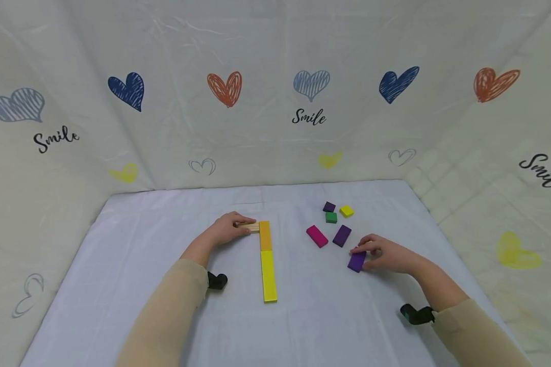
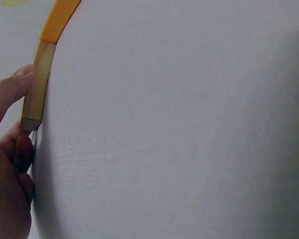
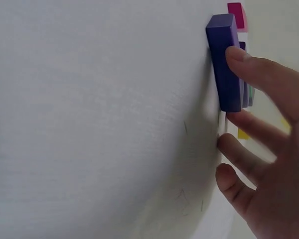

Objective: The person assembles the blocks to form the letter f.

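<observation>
My left hand (image 1: 224,230) holds a plain wooden block (image 2: 40,82) between thumb and fingers. One end of this block meets the side of an orange block (image 1: 265,235), near its far end. From the orange block a yellow length (image 1: 268,278) runs straight toward me, end to end with it. On the right, my right hand (image 1: 390,256) pinches a purple block (image 1: 356,262). Its thumb (image 3: 237,56) presses one face in the right wrist view, while the lower fingers are spread apart below the block.
Beyond the right hand lie a pink block (image 1: 317,236), another purple block (image 1: 342,236), a small green block (image 1: 331,217), a small dark purple block (image 1: 329,207) and a small yellow block (image 1: 346,211). A white cloth (image 1: 321,326) covers the table; heart-printed sheets (image 1: 266,137) hang around it.
</observation>
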`<state>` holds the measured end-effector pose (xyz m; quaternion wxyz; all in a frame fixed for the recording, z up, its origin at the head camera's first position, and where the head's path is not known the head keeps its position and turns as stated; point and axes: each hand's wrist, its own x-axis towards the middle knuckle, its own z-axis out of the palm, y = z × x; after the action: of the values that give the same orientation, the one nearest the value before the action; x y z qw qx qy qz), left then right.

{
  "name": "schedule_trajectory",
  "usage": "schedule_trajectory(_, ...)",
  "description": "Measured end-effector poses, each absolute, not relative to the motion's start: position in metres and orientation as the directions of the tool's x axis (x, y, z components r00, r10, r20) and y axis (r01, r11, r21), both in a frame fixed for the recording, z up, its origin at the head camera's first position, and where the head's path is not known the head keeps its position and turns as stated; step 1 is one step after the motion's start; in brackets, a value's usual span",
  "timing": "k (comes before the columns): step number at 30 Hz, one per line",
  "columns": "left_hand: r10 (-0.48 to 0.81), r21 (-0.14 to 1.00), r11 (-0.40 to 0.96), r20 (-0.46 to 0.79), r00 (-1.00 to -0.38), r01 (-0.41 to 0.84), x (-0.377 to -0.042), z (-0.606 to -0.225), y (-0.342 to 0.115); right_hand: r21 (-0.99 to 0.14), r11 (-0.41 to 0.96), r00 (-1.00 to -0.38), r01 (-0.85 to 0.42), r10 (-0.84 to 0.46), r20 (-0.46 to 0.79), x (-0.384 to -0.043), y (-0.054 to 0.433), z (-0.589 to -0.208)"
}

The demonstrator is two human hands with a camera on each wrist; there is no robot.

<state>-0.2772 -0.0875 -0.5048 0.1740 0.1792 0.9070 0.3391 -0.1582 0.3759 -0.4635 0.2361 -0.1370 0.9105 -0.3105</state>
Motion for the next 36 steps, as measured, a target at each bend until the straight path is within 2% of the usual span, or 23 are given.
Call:
schedule_trajectory(7, 0.439, 0.674, 0.709, -0.191, -0.878, 0.208, -0.2769, -0.5048, -0.0871, -0.566, 0.808, -0.878, -0.165, -0.381, -0.289, -0.1579, 0.3732, -0.4672)
schedule_trajectory(15, 0.436, 0.676, 0.710, -0.199, -0.878, 0.199, -0.2766, -0.5038, -0.0867, -0.537, 0.815, -0.882, -0.218, -0.401, -0.250, -0.1548, 0.3706, -0.4662)
schedule_trajectory(36, 0.429, 0.684, 0.705, -0.203, -0.880, 0.186, -0.2777, -0.5069, -0.0876, -0.474, 0.832, -0.866, -0.288, -0.438, -0.243, -0.1506, 0.3686, -0.4609)
